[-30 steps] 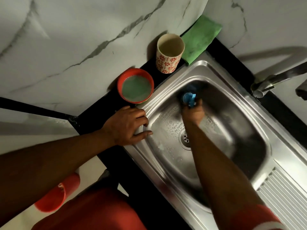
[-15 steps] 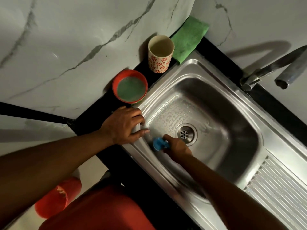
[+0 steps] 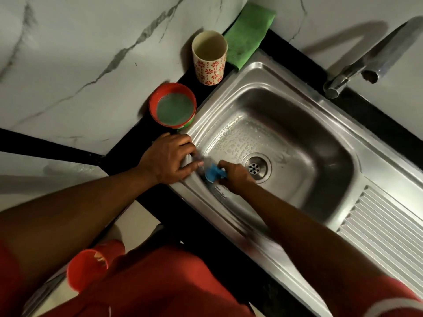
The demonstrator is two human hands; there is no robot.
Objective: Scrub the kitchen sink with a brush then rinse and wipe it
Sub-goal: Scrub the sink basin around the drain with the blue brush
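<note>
A stainless steel sink (image 3: 320, 124) fills the right of the view, its basin wet and soapy around the drain (image 3: 256, 167). My right hand (image 3: 235, 177) grips a small blue brush (image 3: 212, 173) pressed against the near-left wall of the basin. Fingers spread, my left hand (image 3: 169, 159) lies flat on the sink's left rim, right beside the brush.
A red tub of green soap (image 3: 174, 108) and a flowered cup (image 3: 209, 58) stand on the black counter by the marble wall. A green cloth (image 3: 248, 34) lies behind the cup. The tap (image 3: 370, 58) reaches over the far right corner. A ribbed drainboard (image 3: 384, 227) lies right. A red bucket (image 3: 89, 266) sits below.
My right hand has carried the brush from the far side of the basin to its near-left wall by the rim. My left hand stays on the rim.
</note>
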